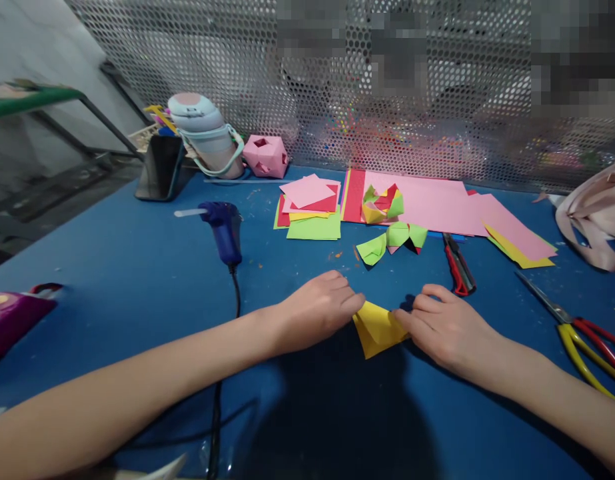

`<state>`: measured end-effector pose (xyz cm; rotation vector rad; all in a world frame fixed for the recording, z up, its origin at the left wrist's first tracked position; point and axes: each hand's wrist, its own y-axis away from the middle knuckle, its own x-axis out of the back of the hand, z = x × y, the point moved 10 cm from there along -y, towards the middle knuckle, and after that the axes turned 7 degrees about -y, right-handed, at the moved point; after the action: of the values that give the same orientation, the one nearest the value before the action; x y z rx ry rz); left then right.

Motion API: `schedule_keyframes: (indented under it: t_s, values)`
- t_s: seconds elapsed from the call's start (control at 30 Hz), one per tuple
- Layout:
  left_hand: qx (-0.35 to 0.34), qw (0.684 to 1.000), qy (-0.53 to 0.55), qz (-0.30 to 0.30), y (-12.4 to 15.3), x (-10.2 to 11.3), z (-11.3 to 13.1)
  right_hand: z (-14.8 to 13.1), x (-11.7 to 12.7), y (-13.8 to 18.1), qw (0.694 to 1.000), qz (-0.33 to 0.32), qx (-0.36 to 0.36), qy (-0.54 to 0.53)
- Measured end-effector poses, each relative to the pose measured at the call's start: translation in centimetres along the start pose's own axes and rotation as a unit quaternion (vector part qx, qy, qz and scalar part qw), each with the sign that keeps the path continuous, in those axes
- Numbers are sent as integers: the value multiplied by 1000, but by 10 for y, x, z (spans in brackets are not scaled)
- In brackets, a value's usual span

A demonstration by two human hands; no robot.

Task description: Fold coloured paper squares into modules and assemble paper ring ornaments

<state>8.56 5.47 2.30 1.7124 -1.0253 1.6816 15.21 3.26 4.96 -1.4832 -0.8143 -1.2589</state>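
A folded piece of yellow paper (380,330) is held between my two hands, just above the blue table. My left hand (320,310) pinches its upper left corner, fingers curled in. At the right corner, my right hand (444,327) grips it between thumb and fingers. Creases run across the paper, and one corner points down toward me. Beyond my hands lie folded green paper pieces (398,235) and a ring of folded yellow, green and red paper (383,204). The fingertips partly hide the paper's corners.
Left of my hands is a blue glue gun (224,230) with its cord trailing toward me. On the right lie a red utility knife (458,270) and scissors (567,320). Coloured paper sheets (314,227), a pink paper polyhedron (266,157) and a bottle (207,137) stand before the perforated metal panel (227,60).
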Motion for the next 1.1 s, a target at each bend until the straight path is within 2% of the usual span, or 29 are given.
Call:
schedule_keyframes:
  t_s: [0.07,0.13,0.2,0.27,0.33,0.4,0.47,0.53,0.67,0.73,0.9,0.97,1.1]
  values:
    - [44,999,10,19,0,2,-9,9,-1,2,999,7,-41,-33]
    - [105,991,66,43,1,3,-21,28,0,5,986,43,-125,-102]
    - [182,966,170,71,5,1,-37,53,-3,13,941,90,-241,-219]
    - [260,907,309,120,12,-4,-53,71,-15,25,862,121,-342,-353]
    - [324,818,441,177,20,-12,-66,79,-27,33,784,146,-399,-452]
    - [368,732,532,215,27,-21,-73,81,-33,38,732,176,-426,-501]
    - [400,669,582,230,31,-28,-73,81,-36,42,701,201,-441,-523]
    - [418,615,627,232,33,-31,-68,80,-39,44,683,213,-451,-534]
    - [400,509,742,174,26,-36,-40,74,-40,43,669,212,-454,-548]
    - [383,491,767,154,22,-33,-28,70,-40,39,676,195,-447,-553]
    - [372,510,767,118,18,-32,-15,65,-37,33,726,167,-441,-501]
    - [375,524,758,99,17,-34,-13,65,-39,34,723,169,-448,-497]
    - [384,535,748,82,16,-35,-12,64,-46,35,692,177,-449,-537]
